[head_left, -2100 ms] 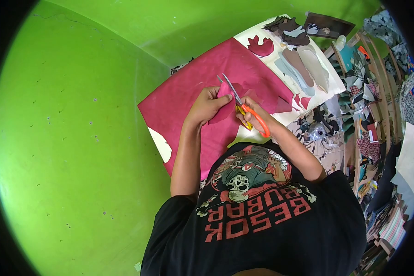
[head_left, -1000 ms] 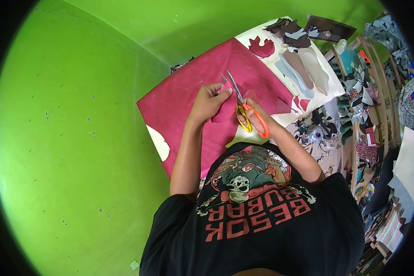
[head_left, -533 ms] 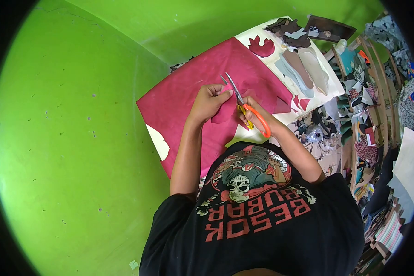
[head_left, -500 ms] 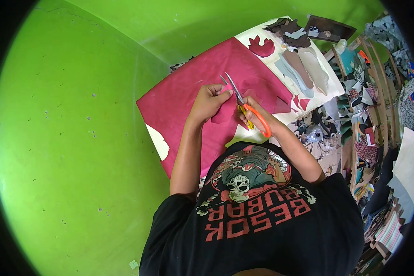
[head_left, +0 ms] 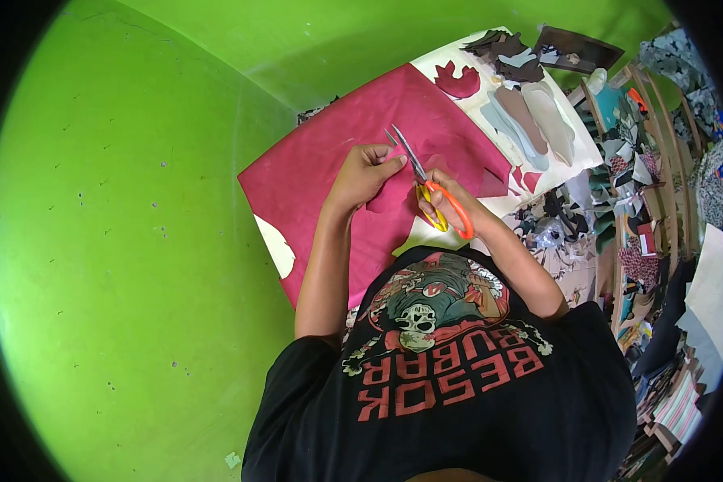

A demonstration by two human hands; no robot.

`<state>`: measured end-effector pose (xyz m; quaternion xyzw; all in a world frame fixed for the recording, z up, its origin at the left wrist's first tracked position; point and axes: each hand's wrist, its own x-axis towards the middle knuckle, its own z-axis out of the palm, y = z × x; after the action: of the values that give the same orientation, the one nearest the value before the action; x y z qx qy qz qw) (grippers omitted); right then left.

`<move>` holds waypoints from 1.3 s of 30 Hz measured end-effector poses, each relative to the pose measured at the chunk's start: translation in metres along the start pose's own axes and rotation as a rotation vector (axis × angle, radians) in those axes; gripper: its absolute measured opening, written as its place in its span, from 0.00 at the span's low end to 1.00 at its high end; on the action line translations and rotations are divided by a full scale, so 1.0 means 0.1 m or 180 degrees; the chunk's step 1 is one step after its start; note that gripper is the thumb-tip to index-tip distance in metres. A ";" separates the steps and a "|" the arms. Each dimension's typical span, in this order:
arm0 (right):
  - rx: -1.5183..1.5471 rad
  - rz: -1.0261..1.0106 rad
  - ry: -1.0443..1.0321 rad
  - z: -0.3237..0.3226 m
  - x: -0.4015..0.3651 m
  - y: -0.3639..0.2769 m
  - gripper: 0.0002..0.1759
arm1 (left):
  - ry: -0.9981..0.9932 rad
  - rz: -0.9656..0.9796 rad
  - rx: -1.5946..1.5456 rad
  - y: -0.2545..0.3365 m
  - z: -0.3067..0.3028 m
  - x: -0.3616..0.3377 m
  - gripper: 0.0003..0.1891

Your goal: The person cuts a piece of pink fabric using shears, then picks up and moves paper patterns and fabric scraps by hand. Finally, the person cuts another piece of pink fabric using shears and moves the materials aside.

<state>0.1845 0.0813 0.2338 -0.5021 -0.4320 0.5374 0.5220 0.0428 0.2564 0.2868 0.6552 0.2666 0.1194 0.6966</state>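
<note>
My left hand [head_left: 365, 178] pinches a small piece of red material [head_left: 390, 198] between thumb and fingers. The piece looks like thin leather or fabric. In my right hand [head_left: 440, 199] is a pair of scissors [head_left: 445, 207] with one orange and one yellow handle loop. Their blades are parted and point away from me, right beside my left thumb, at the edge of the held piece. Underneath both hands lies a large red sheet [head_left: 321, 153] spread over the table. Part of the held piece is hidden behind my left fingers.
Shoe-shaped insole pieces [head_left: 548, 120], dark scraps [head_left: 522, 68] and a curved red cutout [head_left: 458, 81] lie on the pale tabletop [head_left: 580, 146]. A green wall [head_left: 136, 241] stands close on the left. Wooden shelves [head_left: 659, 161] crowded with scraps fill the right side.
The scissors' handles have spread a little wider, with the yellow loop shifting slightly toward me. My left hand has hardly moved and still holds the red piece.
</note>
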 end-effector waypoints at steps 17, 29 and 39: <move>0.0205 -0.0049 0.0122 0.06 0.04 -0.03 0.43 | -0.0140 -0.0022 0.0100 0.14 0.01 -0.03 0.07; 0.0021 0.0070 0.0112 0.06 0.06 -0.04 0.43 | -0.0273 -0.0136 0.0067 0.09 -0.06 -0.02 0.07; 0.0165 0.0001 0.0076 0.05 0.06 0.00 0.39 | -0.0406 -0.0177 0.0110 0.03 -0.08 -0.02 0.05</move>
<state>0.1795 0.0878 0.2340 -0.4949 -0.4116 0.5424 0.5399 0.0375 0.2627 0.2905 0.6657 0.2418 0.0534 0.7039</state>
